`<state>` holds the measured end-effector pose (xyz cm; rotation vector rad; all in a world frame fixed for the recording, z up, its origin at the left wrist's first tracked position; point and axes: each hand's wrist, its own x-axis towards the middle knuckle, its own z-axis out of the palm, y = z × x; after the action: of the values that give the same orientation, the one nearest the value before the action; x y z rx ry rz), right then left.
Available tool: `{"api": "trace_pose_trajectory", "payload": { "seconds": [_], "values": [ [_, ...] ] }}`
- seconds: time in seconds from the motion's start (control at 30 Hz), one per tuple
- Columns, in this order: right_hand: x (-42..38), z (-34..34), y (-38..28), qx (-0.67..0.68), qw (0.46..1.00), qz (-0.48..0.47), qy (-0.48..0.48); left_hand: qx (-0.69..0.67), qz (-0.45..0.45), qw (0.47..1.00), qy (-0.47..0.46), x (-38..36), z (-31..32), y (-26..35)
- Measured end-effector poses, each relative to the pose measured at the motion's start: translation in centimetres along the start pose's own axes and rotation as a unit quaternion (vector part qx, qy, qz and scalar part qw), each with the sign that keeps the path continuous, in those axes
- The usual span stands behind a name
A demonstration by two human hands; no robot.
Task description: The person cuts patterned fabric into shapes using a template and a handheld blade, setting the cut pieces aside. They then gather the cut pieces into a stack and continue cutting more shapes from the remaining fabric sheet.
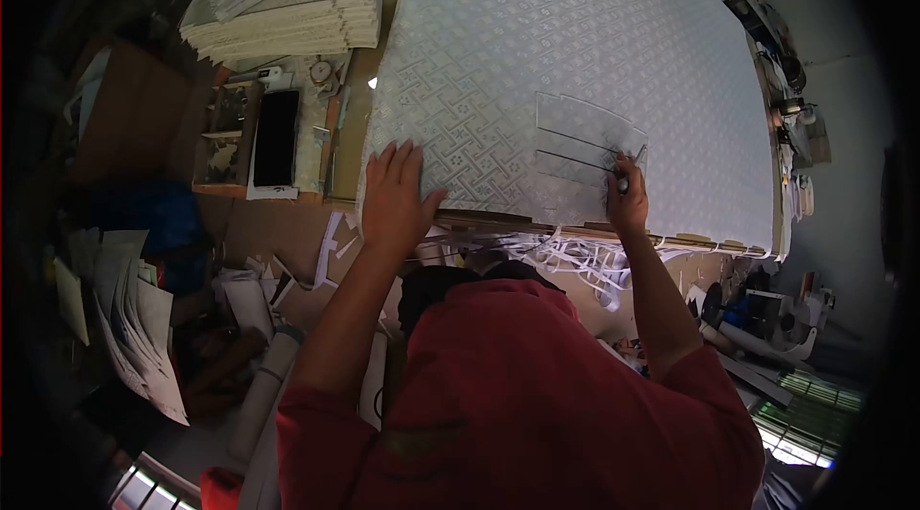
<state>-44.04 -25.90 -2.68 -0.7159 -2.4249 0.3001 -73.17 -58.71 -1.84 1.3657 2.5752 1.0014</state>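
Note:
A large sheet of pale patterned fabric (479,59) covers the table. My left hand (395,192) lies flat on its front left corner, fingers spread. Toward the front right, a clear rectangular template (575,138) with dark lines across it rests on the fabric. My right hand (628,194) is at the template's right edge, its fingers curled together round a small, thin tool that is too small to name.
Stacks of cream sheets (287,26) stand at the back left. Beside them are a black phone-like slab (276,138) and a wooden tray (222,141). White strips (575,256) hang under the table's front edge. Loose papers (134,318) are at the lower left.

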Motion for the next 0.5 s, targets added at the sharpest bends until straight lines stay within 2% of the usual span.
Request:
{"api": "trace_pose_trajectory", "payload": {
  "seconds": [0.07,0.27,0.37,0.43,0.5],
  "values": [
    [0.2,-0.6,1.7,0.008,1.000,0.004,0.004,0.042,-0.005,0.999,-0.007,0.3,0.8,0.9],
    [0.0,-3.8,5.2,0.084,0.995,0.029,-0.050,0.172,-0.052,0.982,0.054,1.2,3.8,3.4],
    [-0.9,-4.9,5.9,0.094,0.994,-0.009,-0.057,0.212,-0.053,0.973,0.078,1.4,4.5,4.3],
    [-1.0,-4.7,6.2,0.115,0.993,-0.017,-0.026,0.158,-0.068,0.982,0.076,1.4,4.6,4.8],
    [-1.0,-4.9,6.5,0.120,0.992,-0.009,-0.035,0.180,-0.071,0.979,0.070,1.6,4.6,5.0]
  ]
}}
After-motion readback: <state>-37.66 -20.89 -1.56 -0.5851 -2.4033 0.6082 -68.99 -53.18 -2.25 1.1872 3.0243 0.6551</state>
